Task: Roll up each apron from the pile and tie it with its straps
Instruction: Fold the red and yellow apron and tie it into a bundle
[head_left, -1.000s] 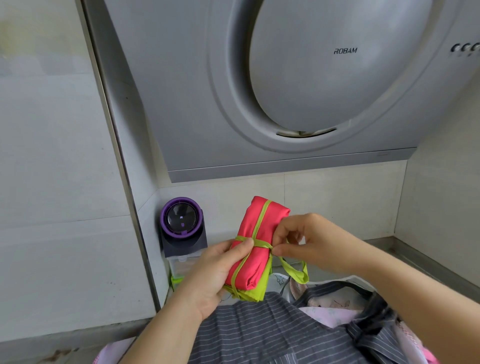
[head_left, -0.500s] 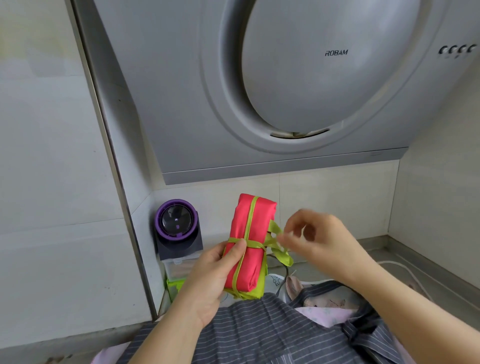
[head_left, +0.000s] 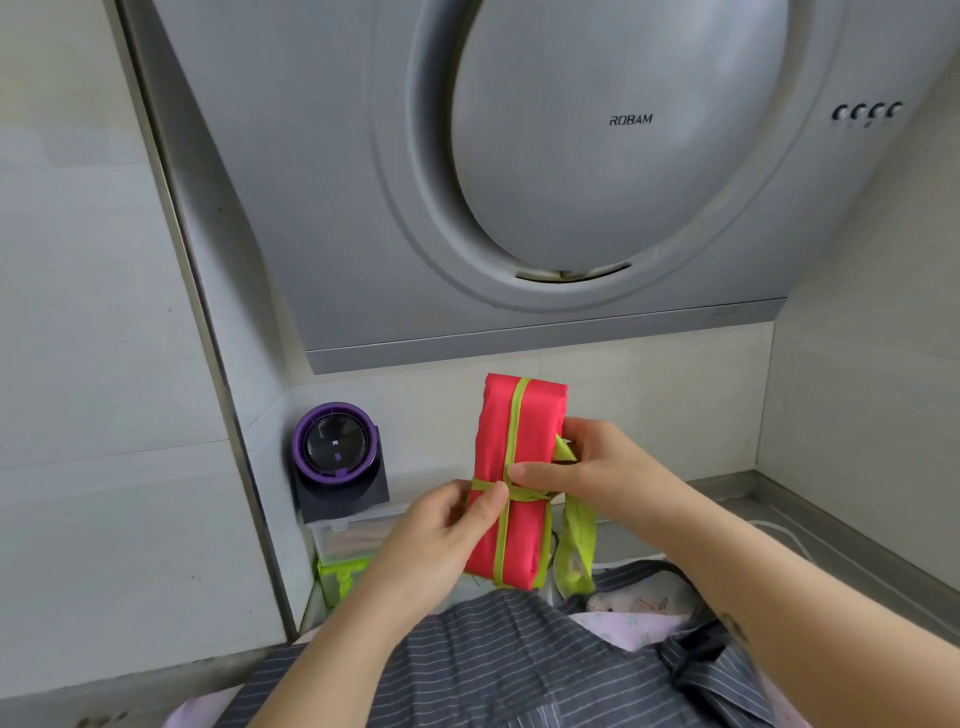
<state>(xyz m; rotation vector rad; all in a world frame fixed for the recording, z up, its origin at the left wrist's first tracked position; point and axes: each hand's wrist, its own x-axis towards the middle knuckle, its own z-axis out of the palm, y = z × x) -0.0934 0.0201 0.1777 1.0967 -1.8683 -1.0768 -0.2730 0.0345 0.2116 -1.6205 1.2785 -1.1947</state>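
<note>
A red apron (head_left: 535, 426) rolled into an upright bundle is held in the air, bound by lime-green straps (head_left: 511, 431) that cross at its middle. My left hand (head_left: 441, 540) grips the bundle's lower left, thumb pressing on the strap crossing. My right hand (head_left: 608, 478) holds the bundle's right side, thumb at the crossing, fingers round a strap piece. A loose green strap end (head_left: 576, 540) hangs down at the right. Below lies the pile: a grey striped apron (head_left: 493, 665) and a pale pink one (head_left: 634, 623).
A large grey range hood (head_left: 519, 182) fills the upper view. A purple-rimmed dark appliance (head_left: 337, 457) stands in the corner on a clear plastic box (head_left: 353, 535), with a green object (head_left: 343, 577) below. A steel counter edge (head_left: 852, 540) runs along the right.
My right hand moved from pulling the strap out to the right back onto the bundle, its thumb now at the crossing. The strap end now hangs down. The bundle stands more upright.
</note>
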